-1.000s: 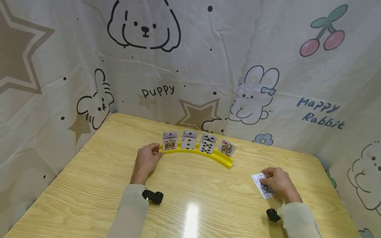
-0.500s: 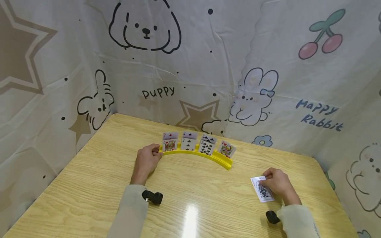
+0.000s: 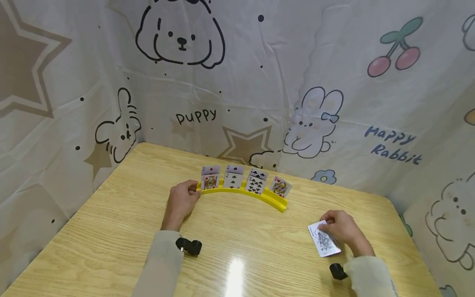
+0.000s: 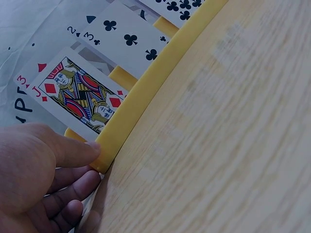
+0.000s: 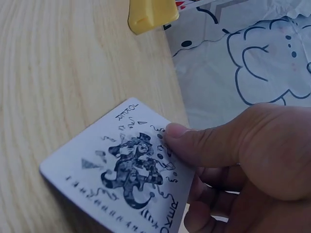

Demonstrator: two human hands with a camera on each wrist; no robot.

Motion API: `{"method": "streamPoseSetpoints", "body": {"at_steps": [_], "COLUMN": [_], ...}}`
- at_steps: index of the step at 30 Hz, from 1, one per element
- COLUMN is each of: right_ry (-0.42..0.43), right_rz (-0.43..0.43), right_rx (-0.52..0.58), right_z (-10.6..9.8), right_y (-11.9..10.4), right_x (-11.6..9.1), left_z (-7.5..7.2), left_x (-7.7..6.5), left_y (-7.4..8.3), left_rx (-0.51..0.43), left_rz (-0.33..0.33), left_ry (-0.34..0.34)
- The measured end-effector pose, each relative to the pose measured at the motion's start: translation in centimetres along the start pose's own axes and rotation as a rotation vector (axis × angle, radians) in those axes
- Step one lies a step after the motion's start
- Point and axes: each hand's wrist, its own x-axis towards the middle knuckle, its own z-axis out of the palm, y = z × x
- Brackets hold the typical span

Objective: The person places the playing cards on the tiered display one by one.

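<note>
A curved yellow card holder (image 3: 272,200) stands on the table with playing cards upright in it. My left hand (image 3: 182,202) pinches its left end, thumb in front, close to the jack of diamonds (image 4: 80,92). Beside the jack stands the three of clubs (image 4: 130,40), and a spotted clubs card (image 3: 255,185) comes after it; each has another card behind it. A red-suit face card (image 3: 280,187) leans alone near the right end. Off to the right, my right hand (image 3: 343,229) pinches a joker card (image 5: 131,167) by its edge, face up, thumb on its face.
The wooden table (image 3: 237,227) reaches back to a printed cloth curtain (image 3: 241,90), which also hangs along both sides. A black wrist camera (image 3: 189,246) sits on the left sleeve and another camera (image 3: 337,271) on the right sleeve.
My right hand has shifted slightly left with the joker, whose face has turned more into view. My left hand stays at the holder's end.
</note>
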Motion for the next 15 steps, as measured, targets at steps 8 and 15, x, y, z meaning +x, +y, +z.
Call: {"method": "streamPoseSetpoints", "body": {"at_steps": [8, 15], "right_ry": [0.007, 0.011], "right_rz": [-0.061, -0.082], "right_rx": [0.036, 0.123], "right_z": [-0.5, -0.7], "right_y": [-1.5, -2.8], "right_x": [-0.3, -0.8], "left_z": [0.1, 0.1], "left_x": [0.1, 0.0], "left_y": [-0.1, -0.1], "left_rx": [-0.002, -0.002], "left_rz": [0.011, 0.007], "left_ry": [0.01, 0.01]}}
